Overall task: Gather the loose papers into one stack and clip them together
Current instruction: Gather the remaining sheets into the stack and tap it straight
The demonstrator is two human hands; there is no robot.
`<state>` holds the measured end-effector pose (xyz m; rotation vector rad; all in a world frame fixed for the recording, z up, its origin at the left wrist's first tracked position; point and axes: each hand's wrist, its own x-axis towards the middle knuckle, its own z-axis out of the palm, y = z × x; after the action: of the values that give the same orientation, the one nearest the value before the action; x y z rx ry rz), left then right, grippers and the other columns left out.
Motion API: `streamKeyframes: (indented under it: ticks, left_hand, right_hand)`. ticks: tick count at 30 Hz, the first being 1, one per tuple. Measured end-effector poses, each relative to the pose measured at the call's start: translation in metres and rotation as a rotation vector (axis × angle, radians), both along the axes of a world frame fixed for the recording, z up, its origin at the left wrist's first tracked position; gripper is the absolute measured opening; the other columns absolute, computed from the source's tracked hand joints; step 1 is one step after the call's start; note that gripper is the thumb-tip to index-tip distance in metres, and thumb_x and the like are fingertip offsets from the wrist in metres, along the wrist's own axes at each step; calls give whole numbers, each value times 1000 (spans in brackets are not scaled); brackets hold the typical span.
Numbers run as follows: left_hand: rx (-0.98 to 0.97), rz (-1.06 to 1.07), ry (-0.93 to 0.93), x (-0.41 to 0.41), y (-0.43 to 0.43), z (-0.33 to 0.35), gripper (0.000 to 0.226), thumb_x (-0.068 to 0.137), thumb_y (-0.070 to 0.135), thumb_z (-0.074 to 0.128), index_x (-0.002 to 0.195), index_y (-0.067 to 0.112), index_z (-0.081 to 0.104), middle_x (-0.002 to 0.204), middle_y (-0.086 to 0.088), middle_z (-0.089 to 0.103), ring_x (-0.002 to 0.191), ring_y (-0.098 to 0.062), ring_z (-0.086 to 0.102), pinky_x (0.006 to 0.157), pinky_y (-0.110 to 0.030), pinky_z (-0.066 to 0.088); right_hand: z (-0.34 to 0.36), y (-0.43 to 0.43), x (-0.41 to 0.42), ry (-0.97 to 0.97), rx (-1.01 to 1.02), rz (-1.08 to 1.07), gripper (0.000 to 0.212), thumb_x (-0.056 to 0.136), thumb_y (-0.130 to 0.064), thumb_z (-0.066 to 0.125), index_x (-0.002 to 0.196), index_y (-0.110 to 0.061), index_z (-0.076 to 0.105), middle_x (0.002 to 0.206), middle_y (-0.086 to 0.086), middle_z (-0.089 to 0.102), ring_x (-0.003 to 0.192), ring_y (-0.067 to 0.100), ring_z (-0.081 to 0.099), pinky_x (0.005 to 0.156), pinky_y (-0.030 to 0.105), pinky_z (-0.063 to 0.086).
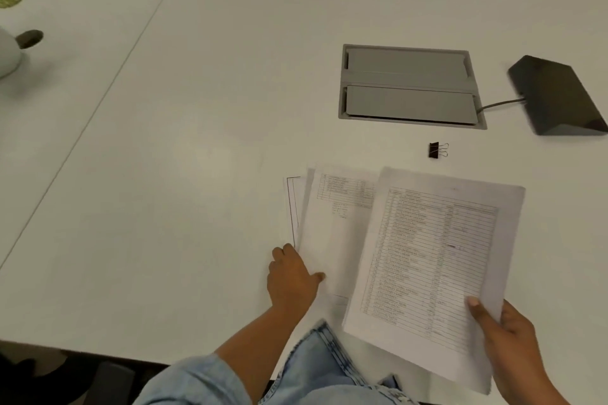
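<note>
Several printed sheets lie fanned near the front edge of the white table (197, 141). My right hand (506, 339) grips the top sheet (434, 260), a lined table form, at its lower right corner, thumb on top. This sheet overlaps a second sheet (332, 240). My left hand (291, 276) rests on the left edge of that second sheet, thumb pressing the paper. A third sheet (292, 200) peeks out at the far left beneath. A black binder clip (437, 150) lies on the table just beyond the papers, touching nothing.
A grey cable hatch (408, 85) is set into the table behind the clip. A dark wedge-shaped device (556, 95) with a cable sits at the right. A white pot (6, 56) with a plant stands at the far left. A table seam runs diagonally on the left.
</note>
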<state>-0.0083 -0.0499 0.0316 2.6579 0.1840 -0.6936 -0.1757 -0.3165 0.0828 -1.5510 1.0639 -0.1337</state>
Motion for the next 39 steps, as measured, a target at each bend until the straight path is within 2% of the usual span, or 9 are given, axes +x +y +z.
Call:
streamKeyframes:
  ticks: [4,12,18,23,27,30,32,36,39]
  left_hand:
    - [-122,0,-9,-9,-16,-6,75,73,44,85,126,9,46,124,-10,54,108,-24,57,82,-33,51]
    - [-48,-51,-83,-16,-51,-2,65,76,46,80,121,12,47,116,-5,59,100,-20,60,77,-31,53]
    - [4,-97,-83,-6,-66,4,67,74,48,83,119,12,48,117,-5,58,100,-19,60,79,-29,52]
    - [-127,-24,29,2,-80,6,66,75,29,88,121,10,45,114,-7,65,98,-24,67,71,-30,52]
    - [-207,-8,35,7,-80,6,32,92,26,71,113,6,58,106,-11,72,95,-29,71,73,-36,56]
    - [-316,19,35,11,-73,6,34,100,29,57,109,-3,67,103,-19,74,99,-36,71,79,-40,56]
    - [-399,18,34,14,-64,8,30,101,25,57,94,-2,69,88,-18,73,89,-38,70,70,-36,56]
    - [-554,94,25,23,-37,19,26,100,18,60,113,-1,73,107,-18,76,95,-32,71,86,-47,60]
    - [-661,230,15,25,-15,34,15,98,14,64,105,8,76,103,-11,77,95,-30,71,89,-48,59]
  right_hand:
    - [-2,12,-6,6,19,-30,11,94,-24,64,102,-22,71,85,-17,78,87,15,72,69,27,51]
    - [8,20,-14,-11,1,10,16,94,-24,62,103,-37,67,85,-30,75,79,-8,71,69,20,50]
    - [12,12,-19,2,-38,-40,17,94,-26,62,110,-31,67,92,-16,74,88,9,69,68,23,51]
    - [14,8,-21,25,-78,-44,22,96,-22,61,117,-23,66,99,-7,71,93,18,68,80,30,51]
    - [14,3,-23,39,-99,-58,22,96,-21,61,117,-22,67,99,-5,71,93,21,67,84,35,50]
    - [14,-1,-24,32,-92,-70,20,96,-22,61,114,-23,68,99,-9,72,93,17,68,79,30,51]
    - [13,-4,-28,34,-80,-96,23,95,-24,62,117,-20,69,102,-6,73,94,19,69,81,34,53]
    - [17,-11,-36,71,-104,-184,8,93,-29,65,95,-28,72,96,-8,73,88,18,68,75,34,51]
    - [18,-23,-43,148,-180,-206,9,92,-30,67,90,-22,70,88,0,72,86,27,66,79,39,45]
